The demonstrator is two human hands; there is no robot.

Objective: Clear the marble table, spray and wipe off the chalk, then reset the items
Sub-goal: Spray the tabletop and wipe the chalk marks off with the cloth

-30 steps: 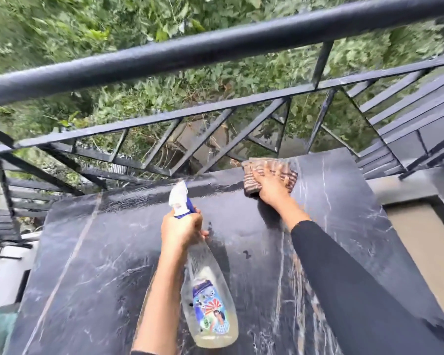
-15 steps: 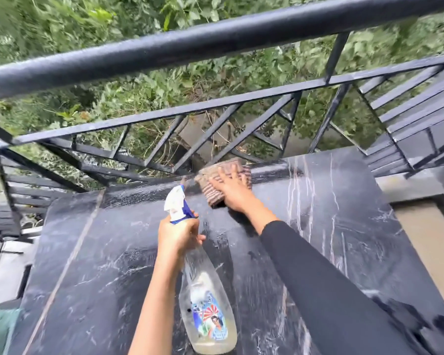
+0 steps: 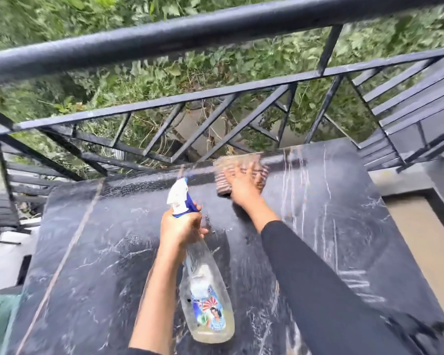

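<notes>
**Q.** What does each hand hold?

**A.** My left hand (image 3: 182,226) is wrapped round the neck of a clear spray bottle (image 3: 205,285). Its white-and-blue trigger head (image 3: 178,198) points toward the far edge, and I hold the bottle over the middle of the marble table (image 3: 100,265). My right hand (image 3: 244,188), fingers spread flat, presses a striped cloth (image 3: 237,160) onto the far edge, just below the black railing (image 3: 215,29).

**Q.** Which step is this, and what comes next?

**A.** Wiping, I judge, since the surface shows wet streaks; resetting is not yet begun. Pale hatched marks (image 3: 356,280) near the right edge may be chalk or veining; I cannot tell which. The next move should sweep the cloth there under firm pressure, without letting it slide off the far edge.

**Q.** Can any writing be read?

**A.** The bottle's label (image 3: 210,316) is colourful, with red rays and a small figure. Its lettering is too blurred to read.
</notes>
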